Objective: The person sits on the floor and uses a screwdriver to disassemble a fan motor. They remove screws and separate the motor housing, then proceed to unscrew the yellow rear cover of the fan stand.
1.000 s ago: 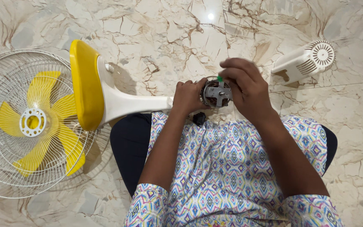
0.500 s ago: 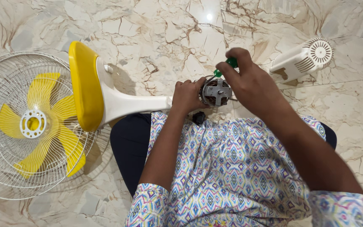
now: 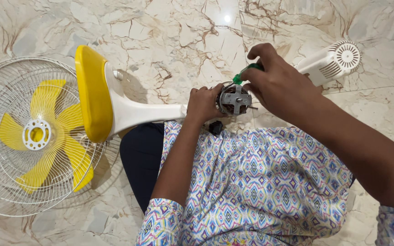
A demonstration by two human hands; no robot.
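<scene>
Marble floor under me; my left hand (image 3: pixel 204 104) wraps tight around the fan motor (image 3: pixel 235 99) above my lap to steady it, while my right hand (image 3: pixel 279 86) pinches the green screwdriver (image 3: pixel 247 72) closed, tip angled onto the motor.

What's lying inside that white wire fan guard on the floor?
Inside the white wire guard lies the yellow fan blade with its white hub. The yellow fan base covers the guard's right edge.

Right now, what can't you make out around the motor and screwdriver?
Head view only:
- Green screwdriver: tip and shaft hidden behind the right hand.
- Motor: left side covered by the left hand.
- Small black part: too small to identify.
</scene>
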